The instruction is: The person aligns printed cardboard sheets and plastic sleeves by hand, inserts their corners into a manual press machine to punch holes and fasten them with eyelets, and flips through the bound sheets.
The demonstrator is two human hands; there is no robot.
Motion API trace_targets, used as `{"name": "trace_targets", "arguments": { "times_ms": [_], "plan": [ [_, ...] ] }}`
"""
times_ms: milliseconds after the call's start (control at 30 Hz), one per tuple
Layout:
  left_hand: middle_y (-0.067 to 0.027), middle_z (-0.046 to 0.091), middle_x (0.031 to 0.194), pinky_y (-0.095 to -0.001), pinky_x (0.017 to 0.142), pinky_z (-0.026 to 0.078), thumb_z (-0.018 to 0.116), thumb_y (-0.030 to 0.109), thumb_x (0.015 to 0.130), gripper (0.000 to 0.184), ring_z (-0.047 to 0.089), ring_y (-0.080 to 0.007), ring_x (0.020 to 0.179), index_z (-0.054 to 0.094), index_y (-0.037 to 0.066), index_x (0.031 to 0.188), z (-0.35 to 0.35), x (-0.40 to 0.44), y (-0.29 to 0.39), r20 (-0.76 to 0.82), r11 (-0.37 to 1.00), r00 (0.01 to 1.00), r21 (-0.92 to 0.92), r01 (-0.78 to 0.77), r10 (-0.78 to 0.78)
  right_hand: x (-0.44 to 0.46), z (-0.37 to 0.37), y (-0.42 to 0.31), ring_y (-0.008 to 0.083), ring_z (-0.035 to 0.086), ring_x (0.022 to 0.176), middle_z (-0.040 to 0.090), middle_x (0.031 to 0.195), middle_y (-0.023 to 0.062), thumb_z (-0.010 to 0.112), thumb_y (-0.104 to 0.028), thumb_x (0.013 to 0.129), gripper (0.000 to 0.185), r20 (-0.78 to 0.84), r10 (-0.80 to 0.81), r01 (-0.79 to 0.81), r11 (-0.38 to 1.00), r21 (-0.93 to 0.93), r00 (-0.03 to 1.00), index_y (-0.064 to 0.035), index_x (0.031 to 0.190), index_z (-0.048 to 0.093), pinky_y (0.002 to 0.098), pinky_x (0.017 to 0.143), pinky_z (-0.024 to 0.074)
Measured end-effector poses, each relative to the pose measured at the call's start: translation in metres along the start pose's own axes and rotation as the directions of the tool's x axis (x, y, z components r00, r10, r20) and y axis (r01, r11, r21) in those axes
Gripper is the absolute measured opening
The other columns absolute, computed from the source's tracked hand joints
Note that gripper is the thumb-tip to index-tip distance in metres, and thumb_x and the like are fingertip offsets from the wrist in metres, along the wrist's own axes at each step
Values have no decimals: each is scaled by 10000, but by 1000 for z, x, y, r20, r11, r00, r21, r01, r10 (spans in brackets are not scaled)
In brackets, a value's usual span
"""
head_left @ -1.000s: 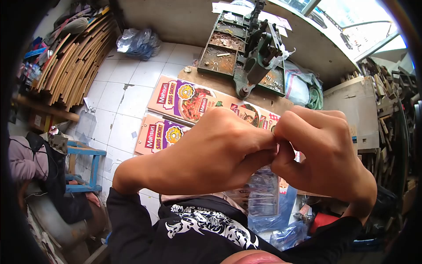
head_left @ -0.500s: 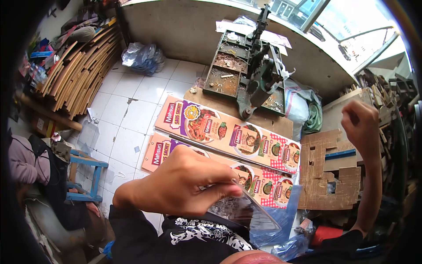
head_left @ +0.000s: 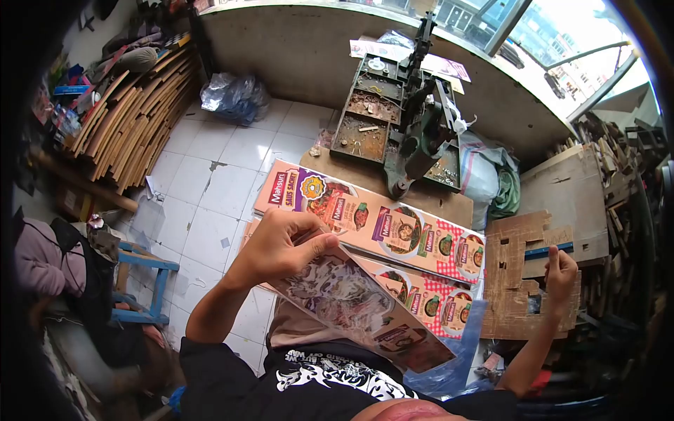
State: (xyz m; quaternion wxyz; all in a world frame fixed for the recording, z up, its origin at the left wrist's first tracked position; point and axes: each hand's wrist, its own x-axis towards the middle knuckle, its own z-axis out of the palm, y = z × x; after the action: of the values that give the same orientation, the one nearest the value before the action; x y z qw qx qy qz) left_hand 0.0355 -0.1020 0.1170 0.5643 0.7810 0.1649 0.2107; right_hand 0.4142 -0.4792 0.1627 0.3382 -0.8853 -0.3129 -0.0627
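My left hand (head_left: 284, 245) pinches the upper edge of a thin, glossy panel (head_left: 344, 295) between thumb and fingers. The panel hangs tilted in front of my shirt, its shiny face showing blurred patterns and a bit of print. Behind it lie two stacks of printed Mahsuri sauce boards, the far stack (head_left: 379, 221) in full view and the near stack (head_left: 428, 298) partly covered by the panel. Out to the right, my right hand (head_left: 559, 277) is closed with fingertips together, above a brown cut-out board (head_left: 509, 309); whatever it may hold cannot be made out.
A dark green press (head_left: 421, 140) with trays of small parts (head_left: 361, 137) stands beyond the boards. Clear blue plastic (head_left: 456, 365) lies near my lap. At left are a blue stool (head_left: 151, 288), a seated person's sleeve (head_left: 49, 259) and stacked wooden strips (head_left: 137, 112).
My left hand has risen and moved left, lifting the panel so more of its face shows. My right hand has dropped from high on the right to above the brown board.
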Motion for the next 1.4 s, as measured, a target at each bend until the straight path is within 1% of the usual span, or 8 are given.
{"name": "trace_targets", "arguments": {
  "times_ms": [133,300,433,700,867,933,1033,1400],
  "plan": [
    [-7,573,544,-234,466,352,677,139,882,235,467,-23,532,690,-42,732,0,-19,-21,-198,997,977,-43,70,-77,-52,17,72,46,456,458,486,565,-16,577,-327,987,362,131,255,-285,890,356,958,-49,755,569,217,401,355],
    [-8,558,532,-243,466,356,620,107,868,274,464,-43,500,622,-33,632,-12,-46,-34,-257,996,963,-64,66,-80,-147,56,156,68,514,491,567,652,5,565,-249,988,216,321,523,-611,721,329,790,-51,913,609,210,433,427],
    [2,550,528,-241,458,338,606,117,865,303,453,-40,495,591,-29,601,-20,-67,-47,-269,990,959,-129,60,-93,-226,74,187,139,631,626,658,755,60,501,-463,987,457,419,725,-831,532,162,547,-24,1018,625,278,532,530],
    [6,588,669,-190,557,346,664,148,893,198,471,-28,606,576,16,775,-20,-85,-67,-362,965,921,-256,50,-143,-300,88,161,357,685,883,667,932,237,272,-749,908,882,774,564,-947,50,317,289,60,1020,605,491,784,572],
    [22,547,685,-186,577,324,671,197,919,252,434,-22,624,542,34,777,-22,-86,-71,-374,963,907,-249,102,-193,-298,79,136,355,688,923,675,1002,229,460,-753,848,865,820,438,-907,-22,420,369,74,1046,614,482,813,570],
    [31,531,681,-192,567,310,660,194,926,259,412,-22,615,524,45,764,-21,-84,-70,-403,964,893,-241,111,-203,-300,74,130,272,694,884,690,986,172,732,-528,803,648,746,392,-824,430,369,538,65,1047,634,419,767,584],
    [19,548,691,-186,577,323,641,170,928,242,429,-21,628,517,46,761,-21,-82,-70,-427,961,876,-248,123,-222,-300,66,137,198,682,845,699,949,122,849,-319,736,529,676,467,-819,378,431,570,54,1050,647,360,717,582],
    [-37,593,628,-195,570,365,618,131,876,297,465,-36,576,448,89,636,3,-72,-68,-434,868,828,-483,118,-354,-243,77,103,144,574,1045,592,1165,47,544,-191,993,284,172,500,-360,308,881,849,-39,1231,516,294,918,462]
  ]
}}
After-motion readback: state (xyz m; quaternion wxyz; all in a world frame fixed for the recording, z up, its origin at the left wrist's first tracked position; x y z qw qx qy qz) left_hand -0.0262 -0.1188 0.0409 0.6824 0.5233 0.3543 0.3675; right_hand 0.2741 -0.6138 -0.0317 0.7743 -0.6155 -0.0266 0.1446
